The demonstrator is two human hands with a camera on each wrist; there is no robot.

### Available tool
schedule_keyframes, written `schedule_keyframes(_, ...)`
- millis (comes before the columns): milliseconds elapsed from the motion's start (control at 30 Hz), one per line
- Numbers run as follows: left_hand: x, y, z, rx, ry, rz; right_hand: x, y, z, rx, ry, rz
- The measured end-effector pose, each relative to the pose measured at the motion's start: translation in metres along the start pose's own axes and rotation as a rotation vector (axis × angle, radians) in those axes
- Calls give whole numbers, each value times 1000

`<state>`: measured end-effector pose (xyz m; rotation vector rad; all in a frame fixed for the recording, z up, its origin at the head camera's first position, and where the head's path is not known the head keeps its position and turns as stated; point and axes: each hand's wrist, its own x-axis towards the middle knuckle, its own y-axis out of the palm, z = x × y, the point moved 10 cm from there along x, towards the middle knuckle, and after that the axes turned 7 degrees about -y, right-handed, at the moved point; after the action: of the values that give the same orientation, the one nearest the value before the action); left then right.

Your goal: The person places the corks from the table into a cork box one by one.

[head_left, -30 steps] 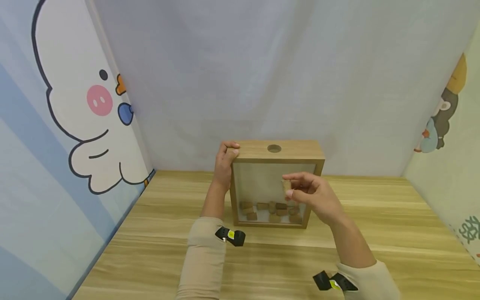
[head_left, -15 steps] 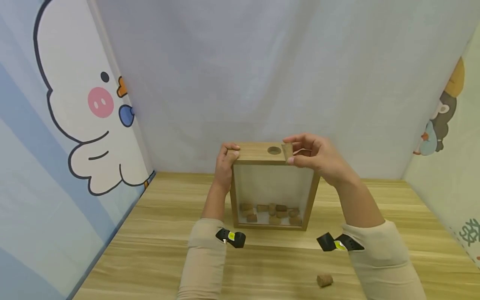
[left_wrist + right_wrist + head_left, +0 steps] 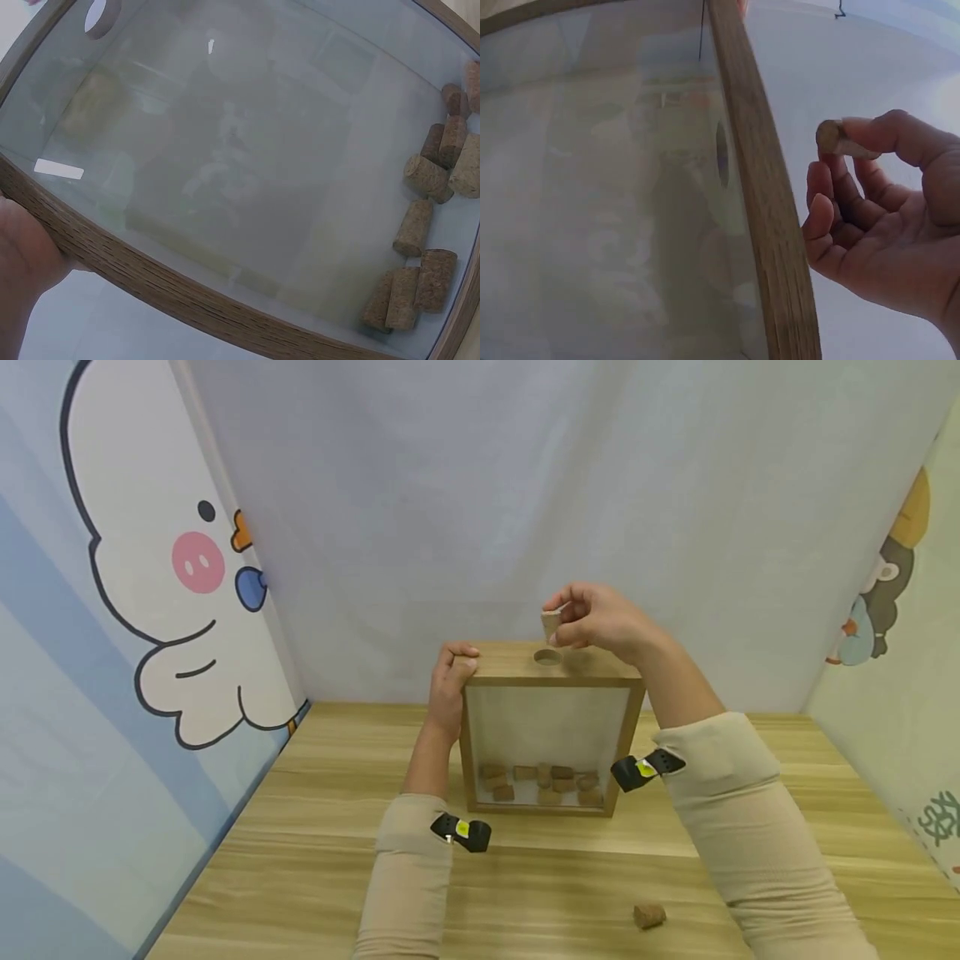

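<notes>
A shallow wooden box (image 3: 502, 670) with a clear front stands upright on the table, a round hole (image 3: 547, 657) in its top. At its upper left corner my left hand (image 3: 448, 693) grips the frame, fingers on the top and side. My right hand (image 3: 603, 622) pinches a tapered cork (image 3: 551, 622) between thumb and fingers, just above the hole and apart from it. In the right wrist view the cork's round end (image 3: 827, 138) points toward the box. Several corks (image 3: 414, 227) lie along the bottom inside, behind the clear panel.
One loose cork (image 3: 649, 916) lies on the wood-grain table (image 3: 547, 893) near the front, right of the middle. A pale curtain (image 3: 420, 510) hangs behind the box. Printed cartoon panels (image 3: 135, 552) flank the table.
My right hand has lifted the pinched cork from in front of the panel, up and then left, to above the hole. The loose cork on the table has come into view. My left hand stays put.
</notes>
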<state>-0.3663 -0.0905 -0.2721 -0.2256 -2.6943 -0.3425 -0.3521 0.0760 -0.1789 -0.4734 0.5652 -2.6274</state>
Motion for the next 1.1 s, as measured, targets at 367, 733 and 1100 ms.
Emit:
schedule_keyframes(367, 0, 3, 2, -26, -1, 18, 21, 0, -19, -225, 77, 240)
schedule_keyframes(733, 0, 7, 2, -14, 6, 13, -38, 1, 8, -236, -149, 192)
schedule_keyframes(1100, -1, 2, -3, 31, 35, -11, -114, 5, -12, -206, -242, 138)
